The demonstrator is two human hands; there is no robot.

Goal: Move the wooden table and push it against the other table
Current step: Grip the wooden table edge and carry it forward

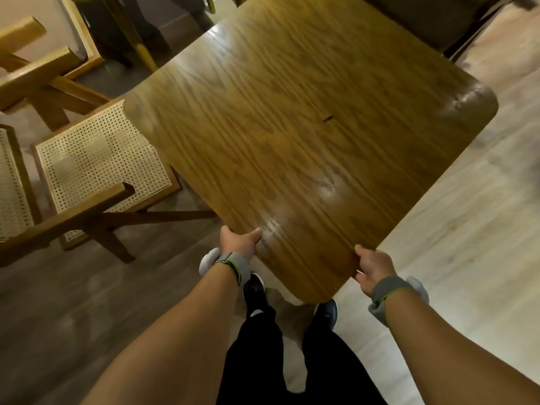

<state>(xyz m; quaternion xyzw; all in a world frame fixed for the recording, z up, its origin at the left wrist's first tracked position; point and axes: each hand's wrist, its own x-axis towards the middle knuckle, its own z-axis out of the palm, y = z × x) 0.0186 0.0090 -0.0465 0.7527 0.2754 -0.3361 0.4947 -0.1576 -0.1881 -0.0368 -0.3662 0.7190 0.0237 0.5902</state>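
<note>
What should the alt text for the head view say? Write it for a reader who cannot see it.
Seen from above, a person's left hand and right hand grip the near corner of a square wooden table, bare except for a small dark mark. A cane-seat chair stands to its left, partly under the tabletop's edge.

1 wooden table [306, 135], 2 hands [241, 244], 2 cane chairs [99, 159], 2 shoes [253, 286]

Wooden table [306, 135]: square top, rounded corners, glossy brown oak grain, bare
Position: corner nearest viewer
</note>
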